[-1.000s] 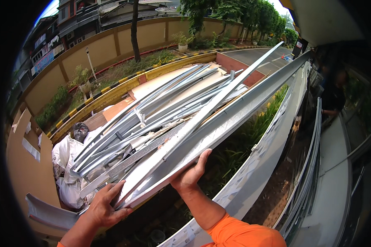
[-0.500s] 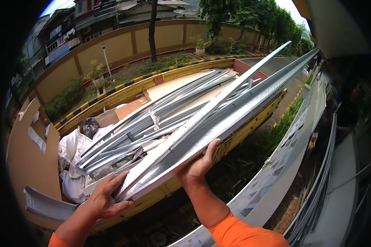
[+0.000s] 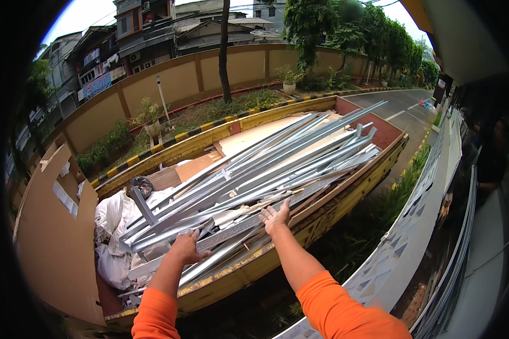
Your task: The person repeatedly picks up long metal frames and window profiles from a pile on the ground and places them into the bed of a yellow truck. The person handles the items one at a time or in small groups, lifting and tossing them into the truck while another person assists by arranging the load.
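Note:
Long silvery metal channels lie in a loose pile inside a yellow truck bed. My left hand reaches over the bed's near side, its fingers apart beside the nearer channels; whether it touches one I cannot tell. Further right, my right hand is stretched out palm up above the near side wall, fingers spread and holding nothing. White sacks and a dark plastic bag sit at the pile's left end.
A brown cardboard sheet stands upright at the left end of the bed. Flat brown boards lie under the channels. To my right runs a white cut-out panel, with long metal strips beyond. A beige wall stands behind the truck.
Both hands have let go of the long metal channels they held over the bed's near edge; these now lie with the pile. My arms reach further forward, and the view has shifted.

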The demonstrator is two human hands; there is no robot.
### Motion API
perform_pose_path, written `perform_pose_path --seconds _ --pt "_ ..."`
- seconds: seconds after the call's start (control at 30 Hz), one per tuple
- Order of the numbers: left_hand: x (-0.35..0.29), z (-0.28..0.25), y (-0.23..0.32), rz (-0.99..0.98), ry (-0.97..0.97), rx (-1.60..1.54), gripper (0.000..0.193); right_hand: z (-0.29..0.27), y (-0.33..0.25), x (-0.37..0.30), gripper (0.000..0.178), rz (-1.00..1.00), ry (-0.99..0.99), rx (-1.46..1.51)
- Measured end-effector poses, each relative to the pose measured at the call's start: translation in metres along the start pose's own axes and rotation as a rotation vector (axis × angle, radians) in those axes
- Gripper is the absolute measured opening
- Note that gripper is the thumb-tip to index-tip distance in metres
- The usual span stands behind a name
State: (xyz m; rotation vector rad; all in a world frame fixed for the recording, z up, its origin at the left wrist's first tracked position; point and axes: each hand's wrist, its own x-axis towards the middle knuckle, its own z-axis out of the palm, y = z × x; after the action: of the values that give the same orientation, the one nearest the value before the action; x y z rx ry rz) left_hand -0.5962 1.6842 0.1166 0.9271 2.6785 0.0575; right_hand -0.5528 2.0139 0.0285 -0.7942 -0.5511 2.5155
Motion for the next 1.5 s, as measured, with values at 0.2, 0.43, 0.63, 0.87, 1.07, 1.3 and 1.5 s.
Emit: perform_pose_path --seconds 0.2,0.43,0.63,0.87,1.07,1.3,1.5 --pt "-0.231 0.182 0.1 0.042 -0.23 -0.561 0.087 -0.214 -0.043 -0.182 0.1 0.099 0.091 -0.295" --pt "-0.429 0.294 0.181 0.112 0.511 -0.615 0.081 -0.272 -0.09 -0.393 0.089 0.171 -0.179 -0.601" --pt "-0.459 0.308 0.198 -0.01 0.305 -0.122 0.086 -0.351 -0.087 -0.521 0.073 -0.179 -0.123 -0.798" --pt "-0.465 0.294 0.215 0.134 0.349 -0.088 0.084 -0.575 -0.037 -0.749 0.07 -0.104 0.667 -0.62" --pt "-0.466 0.299 0.22 0.1 0.328 0.038 0.085 -0.699 0.062 -0.976 0.061 0.14 1.173 -0.403" --pt "-0.443 0.294 0.2 0.134 0.19 -0.114 0.093 -0.744 0.132 -1.117 0.056 0.284 1.231 -0.448" --pt "-0.494 0.304 0.258 0.216 0.585 -0.03 0.091 -0.814 0.129 -1.16 0.056 0.245 1.254 -0.898"
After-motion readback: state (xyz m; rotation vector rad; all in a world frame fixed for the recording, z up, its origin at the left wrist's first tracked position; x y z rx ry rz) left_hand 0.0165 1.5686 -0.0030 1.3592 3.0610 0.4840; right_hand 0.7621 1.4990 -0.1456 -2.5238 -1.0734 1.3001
